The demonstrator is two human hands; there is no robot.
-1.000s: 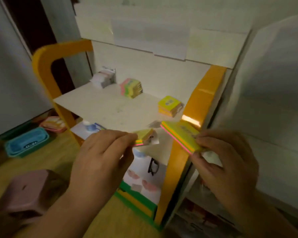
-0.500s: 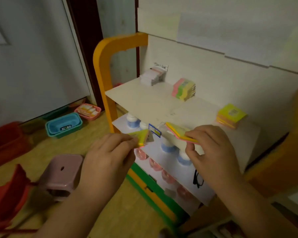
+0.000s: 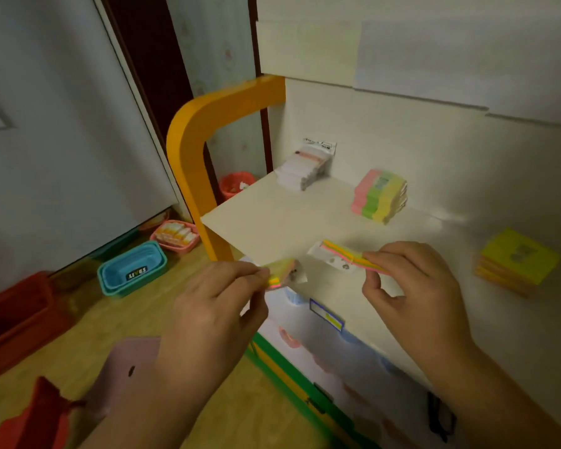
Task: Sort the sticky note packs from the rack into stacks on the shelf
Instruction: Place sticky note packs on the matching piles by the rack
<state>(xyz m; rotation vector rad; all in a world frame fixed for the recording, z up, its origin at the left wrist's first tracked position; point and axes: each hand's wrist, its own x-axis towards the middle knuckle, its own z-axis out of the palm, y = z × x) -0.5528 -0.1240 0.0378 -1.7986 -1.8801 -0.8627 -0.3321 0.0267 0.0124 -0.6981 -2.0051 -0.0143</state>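
Sticky note packs: two are in hand, one per hand, both held over the front edge of the shelf (image 3: 272, 222).
Left hand (image 3: 214, 306): grip closed, fingertips pinching a small pack (image 3: 280, 275) with yellow, green and pink layers; a bit of clear wrapper sticks out on its right.
Right hand (image 3: 418, 293): grip closed on a thin striped pack (image 3: 344, 254), thumb below, fingers above; the pack is tilted, its white header card pointing left.
White stack (image 3: 302, 168): at the back left of the shelf, against the wall.
Pastel stack (image 3: 379, 196): pink, green and yellow bands, back centre, well apart from the white stack.
Yellow stack (image 3: 517, 265): at the right, nearer the front, orange edges below a yellow top.
Orange frame (image 3: 191, 150): curves up at the shelf's left end.
Blue baskets (image 3: 133, 267): nested on the floor to the left; the label is blurred, possibly "LIVES".
Pink stool (image 3: 123, 367): on the floor beneath the left forearm.
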